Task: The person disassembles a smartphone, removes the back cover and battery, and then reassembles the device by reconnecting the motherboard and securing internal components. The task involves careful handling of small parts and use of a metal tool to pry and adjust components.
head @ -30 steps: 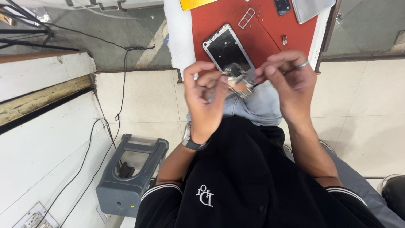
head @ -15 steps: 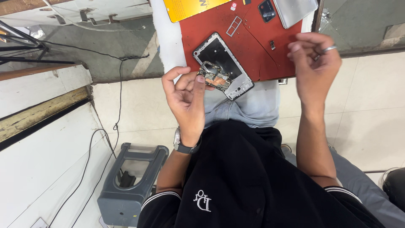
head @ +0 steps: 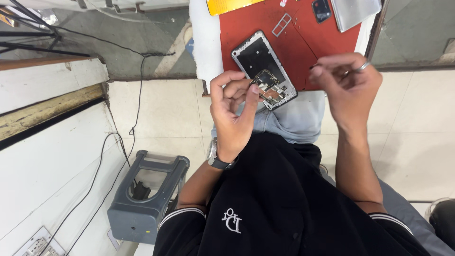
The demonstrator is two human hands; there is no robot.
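A desk (head: pixel 204 42) carries a red mat (head: pixel 313 38) with an opened phone frame (head: pixel 264 69) lying on its near edge. The left hand (head: pixel 232 111) pinches the frame's exposed circuit board (head: pixel 268 86). The right hand (head: pixel 348 87), beside the frame, pinches its fingertips together; whether they hold anything cannot be told.

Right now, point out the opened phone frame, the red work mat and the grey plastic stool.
opened phone frame (head: pixel 259 59), head view, on its dark inner panel.
red work mat (head: pixel 303 42), head view, on a bare patch right of the frame.
grey plastic stool (head: pixel 137 219), head view, on its near side wall.
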